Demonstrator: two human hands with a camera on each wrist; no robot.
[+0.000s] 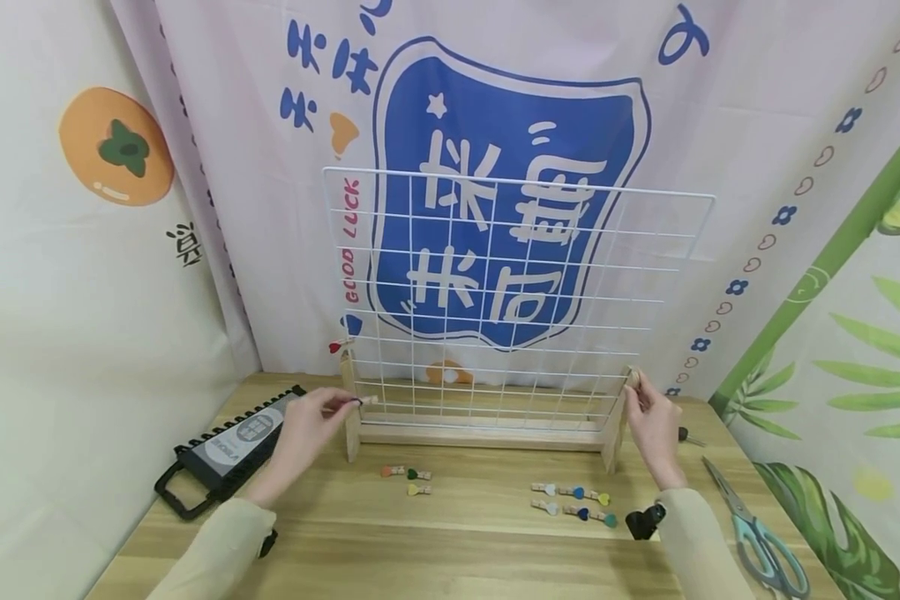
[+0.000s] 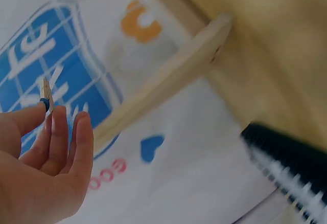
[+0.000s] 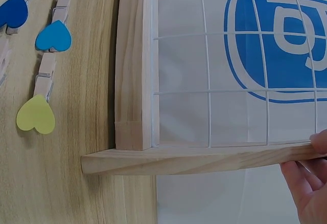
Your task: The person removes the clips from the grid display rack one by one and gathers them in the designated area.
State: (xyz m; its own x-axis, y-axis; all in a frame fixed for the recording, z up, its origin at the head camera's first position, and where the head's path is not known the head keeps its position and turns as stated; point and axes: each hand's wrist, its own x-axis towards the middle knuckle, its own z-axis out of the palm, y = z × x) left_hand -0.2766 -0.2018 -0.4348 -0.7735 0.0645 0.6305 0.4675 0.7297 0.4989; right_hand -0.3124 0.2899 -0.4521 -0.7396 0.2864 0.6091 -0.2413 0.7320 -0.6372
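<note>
A white wire grid (image 1: 495, 182) stands upright in a wooden stand (image 1: 480, 437). My left hand (image 1: 311, 425) pinches a small wooden clothespin (image 2: 47, 92) between thumb and fingers, just in front of the stand's left post; a dark blue piece shows on it. My right hand (image 1: 654, 417) grips the upper end of the right post (image 3: 230, 158). At the grid's left edge, near the left post's top, sits a red heart clothespin (image 1: 337, 346). Orange (image 1: 392, 472), dark green (image 1: 418, 475) and yellow (image 1: 420, 491) clothespins lie in front.
Several more heart clothespins, among them a teal one (image 1: 606, 519), lie at the right front. A black toothed holder with a loop handle (image 1: 232, 442) rests at the left. Blue-handled scissors (image 1: 753, 533) and a small dark object (image 1: 686, 435) lie at the right. A printed curtain (image 1: 270, 208) hangs behind.
</note>
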